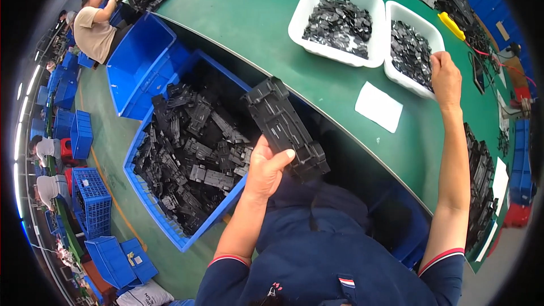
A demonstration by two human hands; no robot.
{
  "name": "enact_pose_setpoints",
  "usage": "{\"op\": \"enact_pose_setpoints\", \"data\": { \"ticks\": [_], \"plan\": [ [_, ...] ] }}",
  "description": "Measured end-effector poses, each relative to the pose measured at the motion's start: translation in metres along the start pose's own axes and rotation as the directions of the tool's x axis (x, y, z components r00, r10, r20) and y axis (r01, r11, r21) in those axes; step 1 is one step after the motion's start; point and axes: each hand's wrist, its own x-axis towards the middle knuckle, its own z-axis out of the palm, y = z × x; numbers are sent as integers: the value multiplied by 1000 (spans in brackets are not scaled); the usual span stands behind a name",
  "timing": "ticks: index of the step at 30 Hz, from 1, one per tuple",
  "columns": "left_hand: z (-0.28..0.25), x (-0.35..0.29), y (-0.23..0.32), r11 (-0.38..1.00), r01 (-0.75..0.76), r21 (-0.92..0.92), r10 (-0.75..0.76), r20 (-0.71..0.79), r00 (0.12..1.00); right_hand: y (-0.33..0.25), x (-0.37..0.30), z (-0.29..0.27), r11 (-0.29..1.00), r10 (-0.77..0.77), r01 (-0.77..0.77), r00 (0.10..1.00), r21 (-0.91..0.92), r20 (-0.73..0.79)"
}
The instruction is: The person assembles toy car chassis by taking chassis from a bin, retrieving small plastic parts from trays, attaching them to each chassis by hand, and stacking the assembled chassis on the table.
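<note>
My left hand [267,165] grips a long black molded plastic part [283,124], thumb across its face, held tilted just off the table's edge. My right hand [446,78] is at the right rim of a white plastic tub [428,25] full of small dark, shiny pieces [409,50]. Its fingers are pinched together at the rim, and whatever they hold is hidden. A second white tub [309,5] beside it holds more small black pieces [340,22]. Below my left hand stands a large blue bin [136,184] heaped with black molded parts [192,147].
A white sheet [378,106] lies on the green table [238,5]. A yellow-handled tool [451,26] and a phone-like dark object [478,73] are at the right. More black parts [480,175] stack beside my right arm. Another person [93,28] works at the far left.
</note>
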Motion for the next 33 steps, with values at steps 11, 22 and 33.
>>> {"op": "enact_pose_setpoints", "data": {
  "ticks": [11,22,33],
  "plan": [
    [29,5,-4,998,-21,58,18,45,999,12,-22,-11,843,255,-309,950,440,179],
    [62,29,-19,986,141,-86,-118,228,966,-61,-68,-77,210,392,-586,784,782,482],
    [83,47,-40,955,274,-117,-233,280,931,-81,-96,-41,363,343,-662,749,655,567]
  ]
}}
